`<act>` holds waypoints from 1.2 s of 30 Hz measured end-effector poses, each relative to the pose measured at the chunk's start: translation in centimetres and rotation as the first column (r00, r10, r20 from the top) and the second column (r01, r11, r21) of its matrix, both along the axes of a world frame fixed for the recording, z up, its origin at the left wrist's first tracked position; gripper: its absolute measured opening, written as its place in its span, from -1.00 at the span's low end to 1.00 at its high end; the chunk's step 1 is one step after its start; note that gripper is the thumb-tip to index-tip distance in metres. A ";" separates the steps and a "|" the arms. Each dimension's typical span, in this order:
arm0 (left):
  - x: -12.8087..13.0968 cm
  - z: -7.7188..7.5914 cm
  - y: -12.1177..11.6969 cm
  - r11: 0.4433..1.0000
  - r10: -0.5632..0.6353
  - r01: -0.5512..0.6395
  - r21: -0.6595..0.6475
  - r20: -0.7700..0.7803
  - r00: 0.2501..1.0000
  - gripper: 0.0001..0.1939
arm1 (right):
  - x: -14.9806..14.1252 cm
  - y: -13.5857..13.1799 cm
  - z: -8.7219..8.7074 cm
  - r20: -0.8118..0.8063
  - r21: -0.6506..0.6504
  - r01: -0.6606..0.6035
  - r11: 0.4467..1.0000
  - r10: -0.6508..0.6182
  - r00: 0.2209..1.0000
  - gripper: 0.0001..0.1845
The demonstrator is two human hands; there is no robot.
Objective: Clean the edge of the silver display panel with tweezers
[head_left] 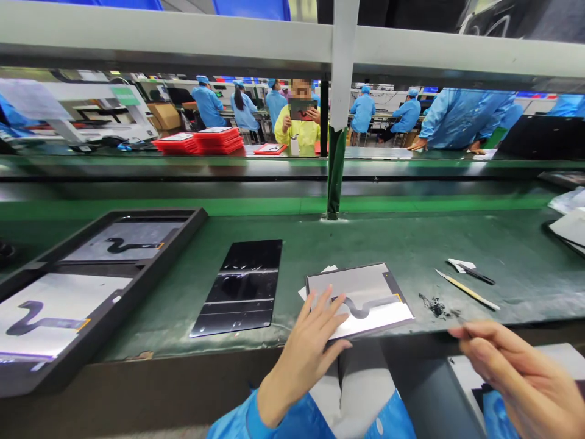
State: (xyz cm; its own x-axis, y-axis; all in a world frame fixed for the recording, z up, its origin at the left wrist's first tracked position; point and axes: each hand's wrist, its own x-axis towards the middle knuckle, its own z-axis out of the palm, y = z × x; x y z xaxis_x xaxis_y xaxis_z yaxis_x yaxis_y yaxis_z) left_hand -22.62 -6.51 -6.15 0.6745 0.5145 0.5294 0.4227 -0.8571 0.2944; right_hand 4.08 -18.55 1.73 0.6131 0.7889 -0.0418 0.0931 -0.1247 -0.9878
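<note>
My left hand [311,341] lies with fingers spread on the left part of a display panel [372,281], which has a silvery back and a dark curved ribbon cable. A bit of white paper [302,293] sticks out from under the panel. At the lower right, my right hand [516,366] is closed in a pinch near the bench edge, somewhat blurred. What its fingertips hold, if anything, I cannot make out. Just beyond it is a small heap of black scraps [436,306]. A glossy black screen [242,286] lies left of the panel.
A black tray [171,244] on the left holds two panels with ribbon cables. Right of the scraps lie a pale pointed stick [468,290] and black tweezers [478,274]. A post [337,174] rises at the bench's back. Co-workers sit and stand beyond, near red trays [218,141].
</note>
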 end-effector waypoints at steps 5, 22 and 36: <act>2.2 0.4 0.7 0.990 -0.084 0.076 -0.116 -0.066 0.994 -0.83 | -3.3 3.5 2.0 0.053 0.079 -0.315 0.946 0.311 0.949 -0.62; 2.7 -0.3 1.8 0.990 -0.030 0.010 -0.143 -0.141 0.990 -0.76 | -9.3 2.5 -13.3 0.237 -0.024 -0.435 0.900 0.428 0.872 -0.63; 2.8 -1.2 -1.4 0.983 0.030 0.006 0.182 -0.194 0.981 -0.81 | -10.6 2.9 -14.9 -0.272 0.061 -0.432 0.900 0.431 0.860 -0.41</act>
State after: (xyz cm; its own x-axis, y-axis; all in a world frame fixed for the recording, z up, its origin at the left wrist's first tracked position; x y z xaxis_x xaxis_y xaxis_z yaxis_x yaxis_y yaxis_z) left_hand -19.77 -7.86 -7.40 0.7682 0.4309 0.4735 0.4670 -0.8831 0.0461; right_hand -6.56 -15.61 -13.14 0.1754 0.9717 -0.1585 -0.1337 -0.1360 -0.9816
